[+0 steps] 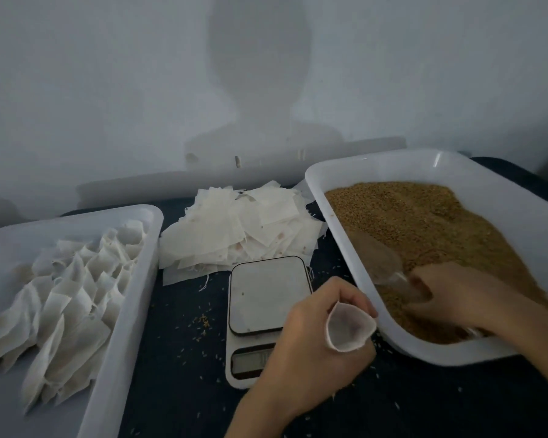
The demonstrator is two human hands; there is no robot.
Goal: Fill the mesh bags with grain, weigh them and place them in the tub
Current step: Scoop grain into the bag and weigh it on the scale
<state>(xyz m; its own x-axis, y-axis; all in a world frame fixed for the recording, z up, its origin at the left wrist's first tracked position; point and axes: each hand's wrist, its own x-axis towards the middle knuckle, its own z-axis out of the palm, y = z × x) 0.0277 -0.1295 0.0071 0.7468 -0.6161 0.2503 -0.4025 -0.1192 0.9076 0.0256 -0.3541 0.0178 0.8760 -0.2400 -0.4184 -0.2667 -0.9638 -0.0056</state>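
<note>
2 hands: left (310,339) grips mesh bag (350,330), right (456,295) scoops grain (424,222).

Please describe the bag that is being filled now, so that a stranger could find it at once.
Start at the white digital kitchen scale in the middle. Just right of it, the left hand holds one small white mesh bag. Unlike the other bags, it is held open like a cone.

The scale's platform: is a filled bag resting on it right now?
No: the scale platform is bare, and the left hand holds an open empty mesh bag beside it.

Scale display (250,361) — blurred, partly hidden
</note>
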